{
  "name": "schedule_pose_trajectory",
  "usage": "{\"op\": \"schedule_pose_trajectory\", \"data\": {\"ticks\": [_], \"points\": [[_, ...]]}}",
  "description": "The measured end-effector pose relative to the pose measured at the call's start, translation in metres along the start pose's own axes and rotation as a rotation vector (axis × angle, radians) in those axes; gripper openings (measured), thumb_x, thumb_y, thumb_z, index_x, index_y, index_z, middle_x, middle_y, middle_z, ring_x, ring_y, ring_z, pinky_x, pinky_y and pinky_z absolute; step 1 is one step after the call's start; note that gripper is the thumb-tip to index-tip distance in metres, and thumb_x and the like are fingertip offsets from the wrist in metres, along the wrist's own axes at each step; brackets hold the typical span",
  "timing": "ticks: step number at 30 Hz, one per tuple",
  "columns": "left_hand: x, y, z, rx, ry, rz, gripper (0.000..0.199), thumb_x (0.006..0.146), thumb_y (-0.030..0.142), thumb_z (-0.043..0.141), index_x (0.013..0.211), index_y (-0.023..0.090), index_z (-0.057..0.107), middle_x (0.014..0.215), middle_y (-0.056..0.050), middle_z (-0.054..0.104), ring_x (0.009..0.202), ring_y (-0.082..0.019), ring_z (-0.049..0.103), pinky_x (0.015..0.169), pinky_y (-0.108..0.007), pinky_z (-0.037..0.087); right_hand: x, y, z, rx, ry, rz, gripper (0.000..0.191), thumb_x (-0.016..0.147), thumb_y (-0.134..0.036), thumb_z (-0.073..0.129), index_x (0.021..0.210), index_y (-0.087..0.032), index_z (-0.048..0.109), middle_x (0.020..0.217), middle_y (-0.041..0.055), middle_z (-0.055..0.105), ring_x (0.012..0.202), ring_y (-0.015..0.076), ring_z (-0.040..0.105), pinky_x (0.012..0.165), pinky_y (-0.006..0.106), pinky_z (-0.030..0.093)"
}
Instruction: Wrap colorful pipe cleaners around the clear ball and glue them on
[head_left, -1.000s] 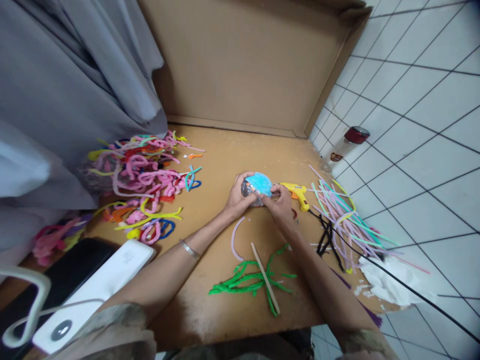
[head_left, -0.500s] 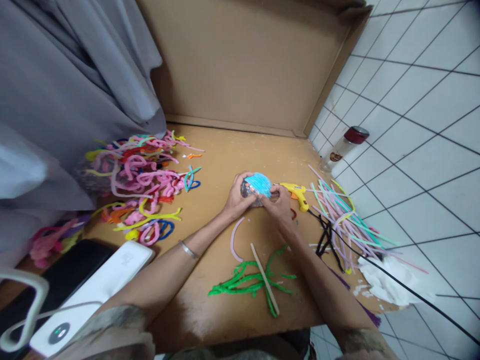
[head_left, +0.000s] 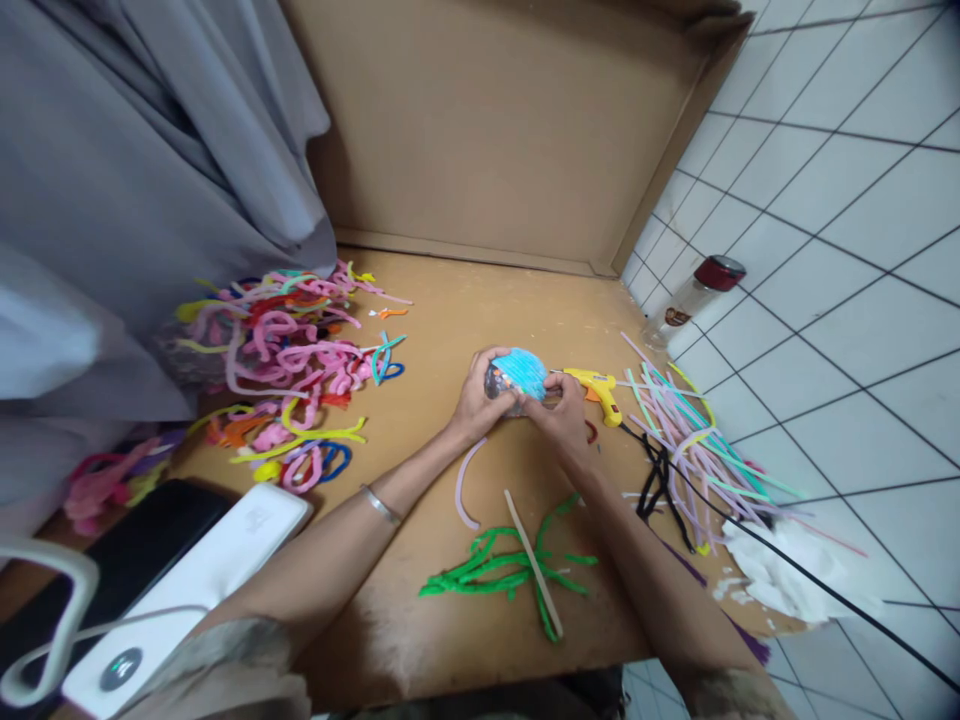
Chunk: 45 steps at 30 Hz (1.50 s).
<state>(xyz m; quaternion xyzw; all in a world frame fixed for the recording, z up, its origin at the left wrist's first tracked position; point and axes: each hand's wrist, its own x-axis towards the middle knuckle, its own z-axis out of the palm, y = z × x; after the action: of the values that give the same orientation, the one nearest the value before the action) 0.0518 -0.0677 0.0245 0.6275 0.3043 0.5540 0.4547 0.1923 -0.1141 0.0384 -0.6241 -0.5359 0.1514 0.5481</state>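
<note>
A round piece [head_left: 525, 372], partly covered in rows of bright blue fuzzy pipe cleaner, is held up over the middle of the table. Its lower left part shows a dark, speckled surface. My left hand [head_left: 481, 392] is wrapped around its left side, thumb along the near edge. At the right edge, my right hand [head_left: 559, 402] is closed, thumb and fingers pinching the rim; the exact spot is partly hidden by the fingers. Just right of that hand lies a yellow glue gun [head_left: 600, 390]. Nearer me are a curved lilac pipe cleaner [head_left: 463, 485], green pipe cleaners [head_left: 487, 570] and a wooden stick [head_left: 532, 565].
Tangled pink and multicoloured pipe cleaners [head_left: 292, 340] are heaped at left. Straight lilac and mint ones [head_left: 690, 440] lie at right, near a red-capped bottle [head_left: 697, 295] and the glue gun's black cord [head_left: 810, 585]. A white power bank [head_left: 195, 590] sits front left.
Both hands keep their hold on the round piece, with only slight finger movement. The whole view has shifted a little; nothing on the table has visibly moved.
</note>
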Motion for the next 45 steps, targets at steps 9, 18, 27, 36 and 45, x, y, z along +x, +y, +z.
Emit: {"op": "schedule_pose_trajectory", "data": {"ticks": [9, 18, 27, 36, 45], "points": [[-0.0023, -0.0006, -0.0004, -0.014, 0.004, -0.058, 0.067, 0.068, 0.036, 0.071, 0.128, 0.020, 0.046, 0.126, -0.011, 0.056, 0.113, -0.027, 0.057, 0.100, -0.042, 0.046, 0.0001, 0.0023, 0.0013, 0.017, 0.011, 0.023, 0.039, 0.061, -0.050, 0.069, 0.082, -0.023, 0.052, 0.085, 0.0013, 0.056, 0.080, 0.0190, 0.052, 0.075, 0.035, 0.047], [-0.0054, -0.0009, -0.0018, -0.048, -0.008, -0.071, 0.065, 0.071, 0.043, 0.073, 0.127, 0.021, 0.048, 0.126, -0.010, 0.056, 0.118, -0.029, 0.055, 0.103, -0.043, 0.044, -0.0004, 0.0008, 0.0000, 0.030, 0.004, 0.038, 0.036, 0.061, -0.046, 0.071, 0.083, -0.023, 0.053, 0.086, 0.0010, 0.056, 0.080, 0.0189, 0.053, 0.072, 0.033, 0.047], [-0.0056, -0.0021, -0.0037, -0.090, -0.060, -0.058, 0.074, 0.070, 0.046, 0.077, 0.131, 0.021, 0.045, 0.133, -0.012, 0.052, 0.118, -0.029, 0.054, 0.104, -0.044, 0.043, 0.0011, -0.0020, -0.0006, 0.050, 0.000, 0.089, 0.038, 0.057, -0.044, 0.071, 0.082, -0.022, 0.053, 0.087, 0.0019, 0.056, 0.079, 0.0194, 0.053, 0.075, 0.036, 0.050], [-0.0042, -0.0044, -0.0045, -0.011, -0.033, 0.011, 0.074, 0.068, 0.053, 0.079, 0.129, 0.022, 0.049, 0.140, -0.014, 0.046, 0.134, -0.034, 0.043, 0.115, -0.050, 0.033, 0.0033, -0.0011, -0.0024, 0.067, -0.026, 0.129, 0.040, 0.055, -0.045, 0.072, 0.082, -0.022, 0.054, 0.087, 0.0019, 0.057, 0.078, 0.0191, 0.054, 0.075, 0.036, 0.049], [-0.0048, -0.0019, -0.0013, 0.001, -0.014, -0.067, 0.075, 0.069, 0.055, 0.078, 0.130, 0.022, 0.051, 0.128, -0.012, 0.056, 0.125, -0.031, 0.052, 0.107, -0.047, 0.042, 0.0059, 0.0029, -0.0051, 0.086, -0.051, 0.096, 0.045, 0.056, -0.052, 0.076, 0.082, -0.022, 0.054, 0.084, 0.0006, 0.058, 0.077, 0.0181, 0.055, 0.073, 0.034, 0.048]]}}
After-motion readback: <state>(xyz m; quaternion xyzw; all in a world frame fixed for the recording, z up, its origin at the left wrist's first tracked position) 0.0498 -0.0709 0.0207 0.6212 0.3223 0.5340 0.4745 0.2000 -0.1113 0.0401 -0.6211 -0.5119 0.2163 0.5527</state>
